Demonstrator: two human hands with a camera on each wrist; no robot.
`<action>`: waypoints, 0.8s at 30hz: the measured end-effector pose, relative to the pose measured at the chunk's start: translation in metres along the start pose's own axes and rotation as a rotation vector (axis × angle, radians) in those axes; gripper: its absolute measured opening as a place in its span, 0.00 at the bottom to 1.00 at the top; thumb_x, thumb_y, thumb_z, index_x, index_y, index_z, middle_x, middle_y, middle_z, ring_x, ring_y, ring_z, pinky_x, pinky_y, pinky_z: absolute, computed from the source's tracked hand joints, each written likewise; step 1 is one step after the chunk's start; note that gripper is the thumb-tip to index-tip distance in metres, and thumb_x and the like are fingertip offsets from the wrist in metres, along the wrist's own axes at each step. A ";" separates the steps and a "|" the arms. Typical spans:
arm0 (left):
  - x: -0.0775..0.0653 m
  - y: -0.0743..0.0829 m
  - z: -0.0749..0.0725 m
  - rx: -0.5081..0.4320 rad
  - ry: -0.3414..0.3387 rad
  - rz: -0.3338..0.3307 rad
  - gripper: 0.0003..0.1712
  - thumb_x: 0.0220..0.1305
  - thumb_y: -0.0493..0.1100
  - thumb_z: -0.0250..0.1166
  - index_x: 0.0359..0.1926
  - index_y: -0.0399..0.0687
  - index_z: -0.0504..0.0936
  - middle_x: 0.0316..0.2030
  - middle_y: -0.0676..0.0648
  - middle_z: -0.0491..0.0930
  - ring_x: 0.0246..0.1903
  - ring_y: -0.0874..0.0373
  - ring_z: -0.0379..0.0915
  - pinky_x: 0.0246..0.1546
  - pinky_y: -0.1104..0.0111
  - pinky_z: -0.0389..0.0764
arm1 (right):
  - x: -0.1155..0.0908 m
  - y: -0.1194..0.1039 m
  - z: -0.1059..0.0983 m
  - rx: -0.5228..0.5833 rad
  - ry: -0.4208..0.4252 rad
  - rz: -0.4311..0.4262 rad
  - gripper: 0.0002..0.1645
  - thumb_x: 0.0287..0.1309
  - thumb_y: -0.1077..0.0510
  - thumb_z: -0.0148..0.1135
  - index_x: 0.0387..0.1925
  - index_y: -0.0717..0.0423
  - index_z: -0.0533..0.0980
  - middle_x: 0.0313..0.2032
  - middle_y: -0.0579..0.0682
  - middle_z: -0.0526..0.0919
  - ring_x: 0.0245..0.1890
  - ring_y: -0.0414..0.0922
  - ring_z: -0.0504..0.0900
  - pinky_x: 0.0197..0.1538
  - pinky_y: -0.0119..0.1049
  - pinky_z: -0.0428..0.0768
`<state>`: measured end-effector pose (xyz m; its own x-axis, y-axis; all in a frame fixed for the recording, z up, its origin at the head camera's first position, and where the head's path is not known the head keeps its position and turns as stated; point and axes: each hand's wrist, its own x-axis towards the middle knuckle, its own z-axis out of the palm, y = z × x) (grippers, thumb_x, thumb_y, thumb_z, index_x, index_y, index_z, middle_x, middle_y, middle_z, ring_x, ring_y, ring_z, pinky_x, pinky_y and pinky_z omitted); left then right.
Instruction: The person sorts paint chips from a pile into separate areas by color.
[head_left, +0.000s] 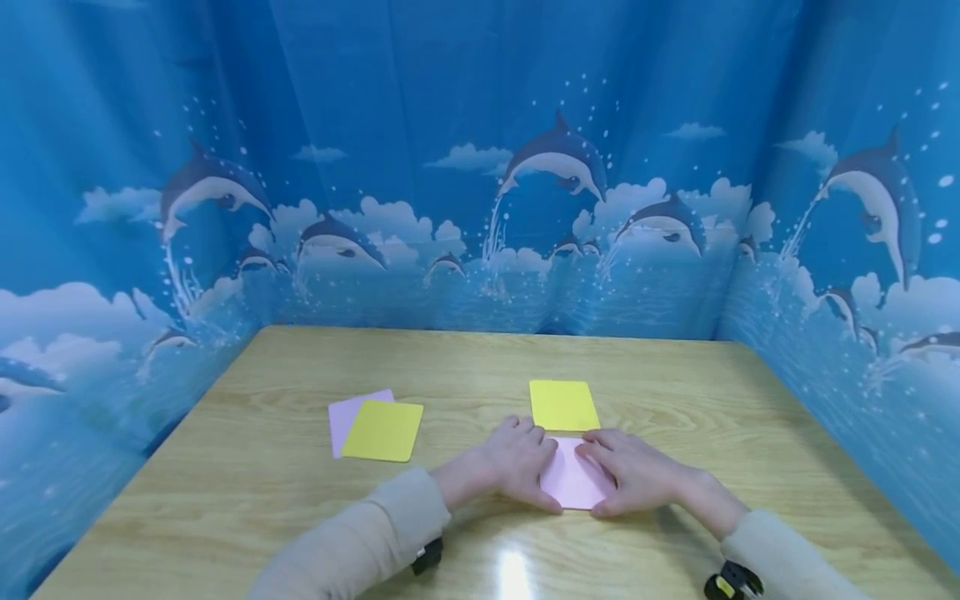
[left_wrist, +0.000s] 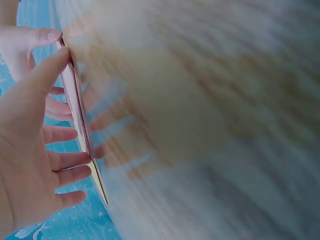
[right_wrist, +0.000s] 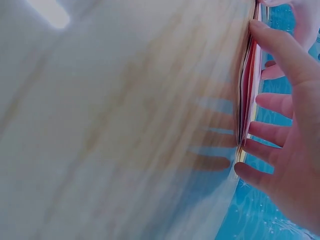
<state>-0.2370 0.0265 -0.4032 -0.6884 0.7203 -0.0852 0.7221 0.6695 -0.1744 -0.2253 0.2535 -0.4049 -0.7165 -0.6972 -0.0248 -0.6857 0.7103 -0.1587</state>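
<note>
A thin stack of square paper sheets (head_left: 573, 479) with a pink top lies flat in front of me. My left hand (head_left: 519, 462) holds its left side, thumb by the near corner and fingers toward the far one. On the right side, my right hand (head_left: 637, 471) grips it in the same way, its index finger bent over the top. Seen edge-on in the right wrist view, the stack (right_wrist: 246, 85) has several layers, some red and dark, fanned slightly apart. Just beyond it lies a yellow square sheet (head_left: 564, 405).
To the left, another yellow square sheet (head_left: 382, 431) partly covers a lilac sheet (head_left: 347, 417). All of it is on a glossy wood-grain table (head_left: 225, 508). A blue dolphin-print curtain (head_left: 420, 100) surrounds the table's back and sides.
</note>
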 end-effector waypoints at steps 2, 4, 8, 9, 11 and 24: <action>-0.001 0.000 0.000 -0.007 -0.010 0.003 0.45 0.45 0.83 0.50 0.52 0.56 0.73 0.42 0.54 0.73 0.43 0.61 0.65 0.51 0.64 0.67 | 0.000 0.000 0.000 0.001 -0.005 0.003 0.49 0.44 0.33 0.64 0.59 0.62 0.68 0.58 0.62 0.68 0.58 0.58 0.67 0.58 0.57 0.66; -0.001 -0.001 0.000 -0.017 -0.017 0.008 0.45 0.45 0.82 0.50 0.52 0.56 0.73 0.42 0.54 0.73 0.43 0.61 0.64 0.51 0.64 0.67 | 0.000 -0.001 -0.001 0.003 -0.008 0.003 0.49 0.44 0.33 0.65 0.59 0.61 0.68 0.58 0.62 0.69 0.58 0.58 0.67 0.58 0.57 0.67; -0.001 -0.002 0.000 -0.037 -0.020 0.019 0.42 0.46 0.81 0.52 0.50 0.57 0.73 0.39 0.54 0.71 0.40 0.61 0.62 0.48 0.66 0.66 | 0.001 -0.001 -0.002 -0.008 0.002 -0.016 0.49 0.43 0.33 0.65 0.58 0.62 0.69 0.57 0.61 0.70 0.56 0.56 0.69 0.57 0.56 0.68; -0.001 -0.003 0.000 -0.042 -0.021 0.021 0.42 0.47 0.81 0.52 0.50 0.57 0.73 0.39 0.54 0.71 0.40 0.61 0.62 0.48 0.66 0.66 | 0.001 -0.001 -0.003 -0.010 0.003 -0.020 0.48 0.43 0.33 0.65 0.58 0.62 0.69 0.56 0.60 0.70 0.56 0.56 0.69 0.56 0.55 0.69; -0.001 -0.003 -0.001 -0.053 -0.025 0.024 0.41 0.47 0.80 0.52 0.50 0.57 0.73 0.39 0.54 0.71 0.41 0.61 0.62 0.49 0.65 0.66 | 0.001 -0.001 -0.003 -0.013 0.008 -0.027 0.49 0.43 0.33 0.65 0.58 0.62 0.69 0.56 0.59 0.70 0.55 0.55 0.70 0.55 0.54 0.70; -0.012 -0.026 -0.003 -0.051 0.048 -0.025 0.52 0.49 0.80 0.51 0.64 0.49 0.66 0.60 0.47 0.69 0.59 0.53 0.63 0.60 0.57 0.64 | 0.016 0.001 -0.010 -0.072 0.123 -0.082 0.44 0.48 0.33 0.63 0.56 0.62 0.70 0.54 0.60 0.73 0.53 0.55 0.73 0.54 0.52 0.73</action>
<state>-0.2475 0.0010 -0.3943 -0.7033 0.7100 -0.0345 0.7079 0.6951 -0.1254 -0.2392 0.2438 -0.3957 -0.6649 -0.7392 0.1075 -0.7469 0.6596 -0.0840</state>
